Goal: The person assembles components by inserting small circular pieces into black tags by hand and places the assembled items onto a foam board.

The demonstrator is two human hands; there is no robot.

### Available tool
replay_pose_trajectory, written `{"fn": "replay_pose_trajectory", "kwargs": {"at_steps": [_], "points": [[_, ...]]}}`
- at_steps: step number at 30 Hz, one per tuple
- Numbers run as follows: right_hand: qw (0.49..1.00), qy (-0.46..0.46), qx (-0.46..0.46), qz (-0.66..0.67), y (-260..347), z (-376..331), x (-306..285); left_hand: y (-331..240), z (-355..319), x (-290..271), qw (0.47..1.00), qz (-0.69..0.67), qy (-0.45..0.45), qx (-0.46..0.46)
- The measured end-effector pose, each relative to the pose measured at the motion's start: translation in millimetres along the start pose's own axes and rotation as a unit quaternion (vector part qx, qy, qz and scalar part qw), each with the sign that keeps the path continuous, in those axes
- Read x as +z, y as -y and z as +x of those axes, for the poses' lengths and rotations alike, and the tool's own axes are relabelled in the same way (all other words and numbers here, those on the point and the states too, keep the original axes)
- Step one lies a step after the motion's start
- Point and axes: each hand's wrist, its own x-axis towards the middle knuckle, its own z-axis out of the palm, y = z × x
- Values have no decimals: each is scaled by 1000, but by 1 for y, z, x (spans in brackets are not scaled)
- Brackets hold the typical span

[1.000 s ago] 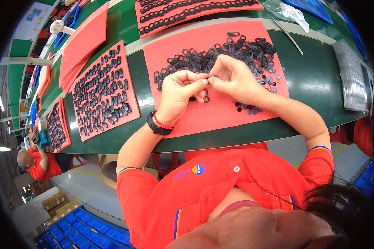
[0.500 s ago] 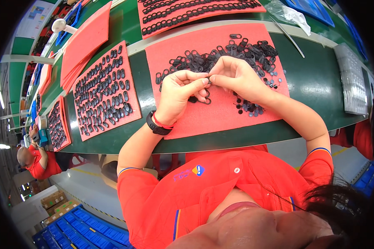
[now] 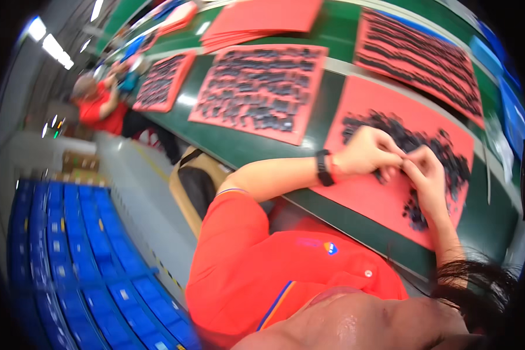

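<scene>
A long green desk (image 3: pixel 239 146) runs away from you toward the upper left, with blue crates (image 3: pixel 81 274) stacked on the floor at your left and another person in red (image 3: pixel 96 105) working far down the line. Your left hand (image 3: pixel 367 153) comes in from the left, wrist bent, a black watch (image 3: pixel 324 168) on it, and your right hand (image 3: pixel 429 178) rises from below with the forearm angled up; the two meet over the red mat (image 3: pixel 379 198) right in front of you. The fingers (image 3: pixel 403 160) of both hands are pressed together at the tips, pinching a small black part between them, though the blur keeps you from seeing it clearly. That part sits just above the heap of black parts (image 3: pixel 443 149) piled on the far side of the mat, with a few more scattered near your right wrist. You can count five red mats on the desk: yours, one beside it covered in laid-out parts (image 3: pixel 256 87), one farther left (image 3: pixel 160 81), one at the upper right (image 3: pixel 417 52), and a bare stack (image 3: pixel 262 20) at the top. Compared with half a second ago, your head has swung left, so the desk now slants and the crates fill the lower left, while your hands keep the same pinch.
</scene>
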Motion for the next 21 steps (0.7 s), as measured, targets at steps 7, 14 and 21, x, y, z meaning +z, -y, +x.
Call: {"fn": "replay_pose_trajectory", "kwargs": {"at_steps": [7,14,21], "points": [[996,28,75,49,1,2,0,1,-3,2,999,-30,-19,31],[997,6,67,49,-2,2,3,2,-2,0,999,-30,-19,22],[1000,-10,1,-2,-5,-2,6,4,-3,3,999,-15,-18,27]]}}
